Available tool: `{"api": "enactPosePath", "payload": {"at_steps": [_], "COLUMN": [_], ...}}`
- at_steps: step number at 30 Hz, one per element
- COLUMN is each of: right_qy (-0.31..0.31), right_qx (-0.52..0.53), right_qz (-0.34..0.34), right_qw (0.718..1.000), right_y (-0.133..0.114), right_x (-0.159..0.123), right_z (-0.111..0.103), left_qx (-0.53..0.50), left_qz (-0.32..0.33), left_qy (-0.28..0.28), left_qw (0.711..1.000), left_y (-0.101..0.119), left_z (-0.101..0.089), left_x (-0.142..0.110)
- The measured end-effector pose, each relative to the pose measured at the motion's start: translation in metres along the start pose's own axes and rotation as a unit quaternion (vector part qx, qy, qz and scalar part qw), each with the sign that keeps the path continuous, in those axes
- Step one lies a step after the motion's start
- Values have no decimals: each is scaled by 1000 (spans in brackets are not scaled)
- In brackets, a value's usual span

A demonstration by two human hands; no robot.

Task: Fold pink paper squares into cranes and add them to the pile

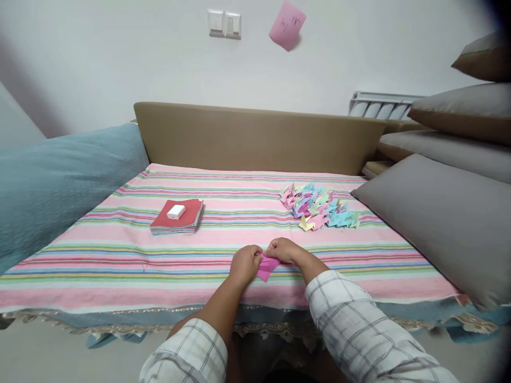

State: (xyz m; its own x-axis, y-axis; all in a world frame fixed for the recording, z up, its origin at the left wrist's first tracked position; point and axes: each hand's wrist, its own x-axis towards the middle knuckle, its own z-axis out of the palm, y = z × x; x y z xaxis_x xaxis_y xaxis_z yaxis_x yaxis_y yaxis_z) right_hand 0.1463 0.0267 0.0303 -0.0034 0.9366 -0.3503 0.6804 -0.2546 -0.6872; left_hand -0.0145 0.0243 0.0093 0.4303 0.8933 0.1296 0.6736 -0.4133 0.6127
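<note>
A small piece of folded magenta paper [265, 270] is between my two hands, just above or on the striped cloth near the front. My left hand [245, 263] pinches its upper left part, and my right hand [282, 250] pinches the top right part. The fingertips of both hands nearly meet at the paper's upper edge. Part of the paper is hidden behind my fingers. Beyond my right hand lies a cluster of folded paper cranes [315, 207] in pink, yellow, blue, green and purple.
On the left, a stack of coloured paper squares [175, 223] carries a white adapter-like block [176, 211]. The striped cloth [120, 250] covers the seat. Grey cushions [443, 223] line the right side, a blue covered armrest [72, 181] the left, and a brown backrest [255, 138] the back.
</note>
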Motion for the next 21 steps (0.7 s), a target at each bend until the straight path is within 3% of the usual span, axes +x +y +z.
{"api": "enactPosePath", "payload": {"at_steps": [21], "right_qy": [51], "right_qx": [31], "right_qz": [-5], "right_qw": [998], "right_y": [12], "right_x": [3], "right_z": [15], "left_qx": [13], "left_qz": [6], "left_qy": [8], "left_qw": [1000], "left_y": [-4], "left_z": [4], "left_x": [0]}}
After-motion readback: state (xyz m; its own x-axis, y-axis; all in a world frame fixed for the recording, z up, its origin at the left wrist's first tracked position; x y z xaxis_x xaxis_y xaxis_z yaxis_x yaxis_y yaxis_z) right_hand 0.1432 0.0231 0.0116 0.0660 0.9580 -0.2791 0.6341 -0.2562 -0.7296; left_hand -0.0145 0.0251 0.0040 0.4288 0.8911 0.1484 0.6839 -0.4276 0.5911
